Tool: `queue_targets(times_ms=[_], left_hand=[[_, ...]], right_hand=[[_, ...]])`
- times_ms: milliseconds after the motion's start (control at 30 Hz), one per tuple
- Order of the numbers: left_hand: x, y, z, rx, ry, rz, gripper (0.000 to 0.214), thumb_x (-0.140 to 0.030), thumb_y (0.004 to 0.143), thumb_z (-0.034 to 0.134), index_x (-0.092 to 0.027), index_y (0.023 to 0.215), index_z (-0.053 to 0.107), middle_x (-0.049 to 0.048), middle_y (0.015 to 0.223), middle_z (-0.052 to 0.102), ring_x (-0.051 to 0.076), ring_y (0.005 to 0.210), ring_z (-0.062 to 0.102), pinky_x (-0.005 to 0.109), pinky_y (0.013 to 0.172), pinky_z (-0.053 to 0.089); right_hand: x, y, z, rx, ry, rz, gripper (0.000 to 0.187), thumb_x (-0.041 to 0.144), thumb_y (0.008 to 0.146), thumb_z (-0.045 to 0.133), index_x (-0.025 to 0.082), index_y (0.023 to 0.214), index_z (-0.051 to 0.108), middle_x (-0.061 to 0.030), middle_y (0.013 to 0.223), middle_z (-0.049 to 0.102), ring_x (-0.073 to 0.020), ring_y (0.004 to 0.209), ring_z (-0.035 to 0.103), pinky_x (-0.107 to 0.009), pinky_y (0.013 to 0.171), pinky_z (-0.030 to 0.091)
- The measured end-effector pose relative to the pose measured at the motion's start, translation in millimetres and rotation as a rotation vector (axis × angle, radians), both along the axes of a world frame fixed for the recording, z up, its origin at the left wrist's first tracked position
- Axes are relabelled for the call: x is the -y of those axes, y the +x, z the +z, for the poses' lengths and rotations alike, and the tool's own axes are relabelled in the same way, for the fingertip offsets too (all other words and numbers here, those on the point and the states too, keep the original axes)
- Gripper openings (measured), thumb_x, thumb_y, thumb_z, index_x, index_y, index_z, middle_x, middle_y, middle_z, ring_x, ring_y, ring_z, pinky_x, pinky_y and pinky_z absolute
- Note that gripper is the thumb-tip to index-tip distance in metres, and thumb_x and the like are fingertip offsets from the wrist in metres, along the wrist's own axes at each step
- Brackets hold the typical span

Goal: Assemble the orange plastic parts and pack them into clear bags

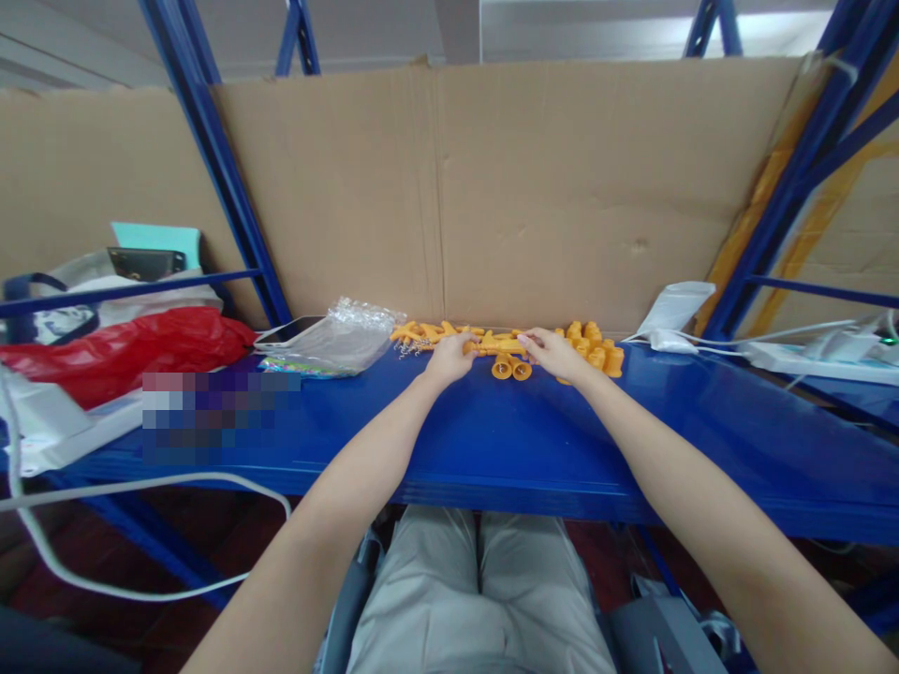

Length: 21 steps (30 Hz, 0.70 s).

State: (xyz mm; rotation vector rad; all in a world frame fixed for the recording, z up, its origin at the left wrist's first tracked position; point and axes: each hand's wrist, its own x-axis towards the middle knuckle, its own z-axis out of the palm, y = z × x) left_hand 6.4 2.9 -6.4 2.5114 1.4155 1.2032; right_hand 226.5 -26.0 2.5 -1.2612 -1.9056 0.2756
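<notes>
— How did we hold our arms?
— Both stretched forward. Our left hand and right hand each pinched an end of the orange plastic piece between them.
— Room?
— The cardboard wall stood just beyond our fingers, and the blue shelf lay open behind our wrists.

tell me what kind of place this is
Likely a warehouse or stockroom workstation: a blue steel rack shelf serves as the bench, cardboard sheets line its back, and small orange plastic parts lie on it.

Even indoor light, soft shadows, wide-angle edge warp, slight blur
</notes>
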Motion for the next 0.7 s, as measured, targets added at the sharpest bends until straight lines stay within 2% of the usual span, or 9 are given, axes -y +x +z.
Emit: queue_targets(times_ms=[67, 200, 333, 467, 700], left_hand=[[0.4, 0.2, 0.4, 0.014, -0.008, -0.006, 0.026, -0.013, 0.078, 0.063, -0.015, 0.102, 0.071, 0.0092, 0.108, 0.072, 0.026, 0.106, 0.065, 0.042, 0.102, 0.046], [0.0, -0.1, 0.6, 0.026, -0.01, -0.015, 0.027, -0.013, 0.077, 0.063, -0.018, 0.103, 0.071, 0.0074, 0.107, 0.073, 0.026, 0.106, 0.065, 0.044, 0.102, 0.045], [0.1, 0.0, 0.8, 0.031, -0.024, -0.018, 0.026, -0.015, 0.078, 0.065, -0.017, 0.103, 0.071, 0.0091, 0.109, 0.072, 0.027, 0.108, 0.064, 0.045, 0.102, 0.045], [1.1, -0.2, 1.4, 0.018, -0.035, -0.037, 0.024, -0.015, 0.079, 0.064, -0.016, 0.103, 0.07, 0.0094, 0.11, 0.072, 0.027, 0.107, 0.064, 0.046, 0.101, 0.045], [3.1, -0.2, 2.7, -0.002, -0.037, -0.055, 0.022, -0.015, 0.08, 0.064, -0.017, 0.102, 0.07, 0.0089, 0.109, 0.072, 0.026, 0.105, 0.065, 0.046, 0.099, 0.046]], right_hand=[[-1.5, 2.9, -2.1, -0.01, -0.001, 0.029, 0.032, 0.043, 0.088, 0.054, 0.016, 0.104, 0.061, -0.006, 0.076, 0.068, -0.0192, 0.069, 0.064, -0.032, 0.066, 0.051], [-5.4, 10.9, -6.0, -0.021, -0.021, 0.124, 0.051, 0.037, 0.076, 0.07, 0.016, 0.118, 0.05, -0.0021, 0.077, 0.065, -0.017, 0.067, 0.063, -0.03, 0.063, 0.051], [-5.9, 13.4, -5.4, -0.036, -0.029, 0.108, 0.04, 0.038, 0.079, 0.067, 0.018, 0.109, 0.051, -0.0007, 0.074, 0.065, -0.0167, 0.065, 0.063, -0.029, 0.061, 0.051], [-4.1, 10.5, -3.2, -0.036, -0.055, 0.051, 0.028, 0.041, 0.083, 0.063, 0.017, 0.096, 0.057, -0.0058, 0.077, 0.069, -0.0186, 0.07, 0.067, -0.031, 0.065, 0.053], [-6.2, 9.9, -3.9, -0.032, -0.019, 0.032, 0.031, 0.046, 0.085, 0.061, 0.016, 0.088, 0.066, -0.0091, 0.081, 0.072, -0.0216, 0.081, 0.069, -0.034, 0.076, 0.055]])
